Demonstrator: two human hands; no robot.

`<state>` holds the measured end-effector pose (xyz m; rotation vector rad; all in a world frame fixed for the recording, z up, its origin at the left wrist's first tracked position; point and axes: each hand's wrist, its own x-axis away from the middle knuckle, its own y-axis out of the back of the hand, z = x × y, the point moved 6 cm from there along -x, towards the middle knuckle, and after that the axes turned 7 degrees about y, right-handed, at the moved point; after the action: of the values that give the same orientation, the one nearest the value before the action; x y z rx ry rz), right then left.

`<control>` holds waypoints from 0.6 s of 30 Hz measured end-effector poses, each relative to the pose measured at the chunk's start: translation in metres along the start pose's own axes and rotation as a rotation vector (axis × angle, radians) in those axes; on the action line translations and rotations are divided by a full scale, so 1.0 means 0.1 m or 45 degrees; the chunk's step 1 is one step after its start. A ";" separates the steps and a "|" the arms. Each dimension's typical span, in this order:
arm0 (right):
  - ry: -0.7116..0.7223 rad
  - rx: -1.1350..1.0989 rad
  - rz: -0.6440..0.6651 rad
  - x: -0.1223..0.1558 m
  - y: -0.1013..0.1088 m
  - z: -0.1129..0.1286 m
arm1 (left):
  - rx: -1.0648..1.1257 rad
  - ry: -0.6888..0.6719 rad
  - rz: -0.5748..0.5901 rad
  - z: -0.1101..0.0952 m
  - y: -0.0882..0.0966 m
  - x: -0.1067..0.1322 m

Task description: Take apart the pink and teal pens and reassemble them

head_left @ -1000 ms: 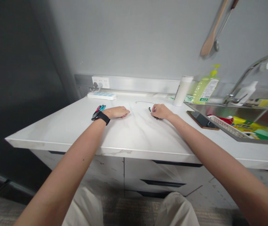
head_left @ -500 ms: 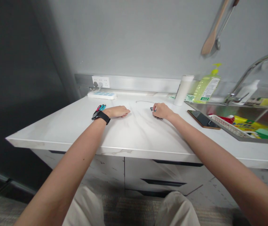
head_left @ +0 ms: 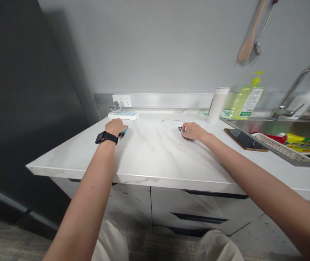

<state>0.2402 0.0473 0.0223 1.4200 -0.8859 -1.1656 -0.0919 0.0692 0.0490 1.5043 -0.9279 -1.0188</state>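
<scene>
My left hand (head_left: 114, 127), with a black watch on the wrist, lies curled over the coloured pens (head_left: 123, 132) on the white marble counter (head_left: 155, 152); a blue tip and a dark tip stick out to its right. My right hand (head_left: 192, 130) rests closed on the counter around a small dark object with a teal and red bit (head_left: 182, 129) showing at the fingertips. I cannot make out what that object is. A thin wire (head_left: 172, 120) lies just behind the right hand.
A white power strip (head_left: 123, 115) lies at the back left below wall sockets. A white cylinder (head_left: 216, 105) and a green soap bottle (head_left: 247, 99) stand at the back right. A phone (head_left: 245, 139) lies beside the sink with a white rack (head_left: 277, 146). A wooden spoon (head_left: 249, 36) hangs on the wall.
My left hand has moved left and back onto the pens, now covering most of them. The right hand stayed in place. The camera shifted, so the counter sits further right.
</scene>
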 end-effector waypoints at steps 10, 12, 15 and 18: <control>-0.004 -0.001 -0.035 -0.01 -0.03 0.00 | -0.012 -0.126 0.110 -0.03 -0.18 -0.07; -0.017 -0.011 -0.059 0.01 0.02 0.02 | 0.010 -0.141 0.097 -0.04 -0.18 -0.07; -0.022 -0.033 -0.084 0.03 0.06 0.04 | 0.000 -0.075 0.025 -0.02 -0.14 -0.06; -0.016 -0.070 -0.095 0.04 0.08 0.06 | 0.013 -0.110 0.046 -0.06 -0.14 -0.02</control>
<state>0.2363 0.0409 0.0293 1.4126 -0.8092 -1.2472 -0.0867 0.0756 0.0360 1.4562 -1.0190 -1.0612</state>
